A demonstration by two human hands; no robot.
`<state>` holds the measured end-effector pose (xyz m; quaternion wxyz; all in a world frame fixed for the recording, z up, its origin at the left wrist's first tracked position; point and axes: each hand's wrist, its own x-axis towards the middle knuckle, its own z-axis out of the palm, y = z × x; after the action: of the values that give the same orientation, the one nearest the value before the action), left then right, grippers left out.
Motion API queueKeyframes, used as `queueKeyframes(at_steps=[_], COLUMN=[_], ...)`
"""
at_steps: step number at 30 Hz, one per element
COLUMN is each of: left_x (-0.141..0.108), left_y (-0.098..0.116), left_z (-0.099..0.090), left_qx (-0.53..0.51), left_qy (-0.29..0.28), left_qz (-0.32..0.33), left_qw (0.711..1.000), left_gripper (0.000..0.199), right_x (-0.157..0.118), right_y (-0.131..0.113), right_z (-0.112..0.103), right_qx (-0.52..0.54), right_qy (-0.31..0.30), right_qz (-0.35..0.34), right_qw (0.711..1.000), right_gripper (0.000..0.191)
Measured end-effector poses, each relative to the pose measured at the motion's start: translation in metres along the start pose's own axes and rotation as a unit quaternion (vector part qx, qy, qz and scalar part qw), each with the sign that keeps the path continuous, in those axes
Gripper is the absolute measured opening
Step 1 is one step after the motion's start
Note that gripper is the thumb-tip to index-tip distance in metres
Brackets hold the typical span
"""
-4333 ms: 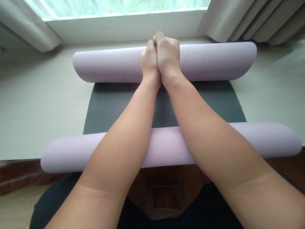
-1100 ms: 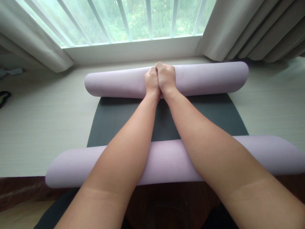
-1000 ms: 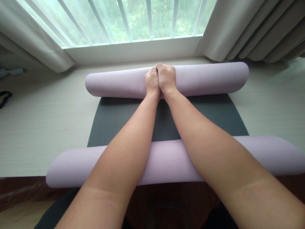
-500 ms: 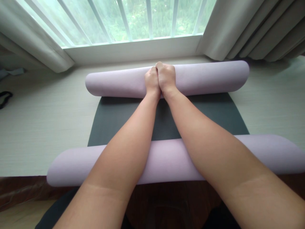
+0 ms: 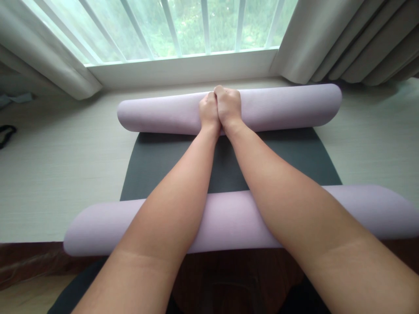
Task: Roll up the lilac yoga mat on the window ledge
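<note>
A yoga mat lies with its dark grey ribbed face up in the middle and both ends curled over, showing a pale purple outer side. My left hand and my right hand are side by side and touching, at about the middle of the far purple roll. Both are closed, knuckles away from me, bearing on the roll; the fingertips are hidden. My forearms stretch over the near purple roll, covering parts of it.
The mat rests on a pale wood-grain surface, its near roll along the front edge. Behind stands a barred window between grey curtains. A black loop lies at the far left.
</note>
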<state>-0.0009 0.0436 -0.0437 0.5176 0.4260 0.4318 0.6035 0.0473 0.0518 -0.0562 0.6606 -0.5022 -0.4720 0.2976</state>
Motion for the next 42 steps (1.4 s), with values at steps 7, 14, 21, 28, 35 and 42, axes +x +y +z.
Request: queueKeyframes(at_steps=[7, 14, 21, 28, 35, 42], left_x=[0.002, 0.006, 0.010, 0.012, 0.016, 0.021], left_y=[-0.004, -0.006, -0.011, -0.013, -0.017, -0.023], left_z=[-0.001, -0.002, -0.004, -0.004, -0.005, -0.005], left_qx=[-0.003, -0.018, -0.003, 0.010, -0.016, -0.010], left_qy=[-0.004, -0.008, -0.012, -0.010, -0.007, -0.012], left_qz=[0.005, -0.007, 0.008, 0.016, 0.007, 0.028], left_qw=[1.000, 1.000, 1.000, 1.000, 1.000, 0.999], left_gripper=[0.042, 0.034, 0.032, 0.034, 0.024, 0.023], right_x=[0.005, 0.007, 0.008, 0.010, 0.010, 0.007], right_y=[0.008, 0.009, 0.007, 0.012, 0.012, 0.005], right_z=[-0.001, -0.001, -0.002, -0.002, -0.001, -0.001], right_qx=[0.008, 0.012, -0.008, -0.007, -0.002, -0.004], right_qy=[-0.016, -0.024, -0.030, -0.028, -0.026, -0.021], right_qz=[-0.005, -0.012, 0.017, 0.011, -0.015, -0.003], right_qw=[1.000, 1.000, 0.999, 1.000, 1.000, 1.000], right_gripper=[0.037, 0.038, 0.036, 0.037, 0.036, 0.036])
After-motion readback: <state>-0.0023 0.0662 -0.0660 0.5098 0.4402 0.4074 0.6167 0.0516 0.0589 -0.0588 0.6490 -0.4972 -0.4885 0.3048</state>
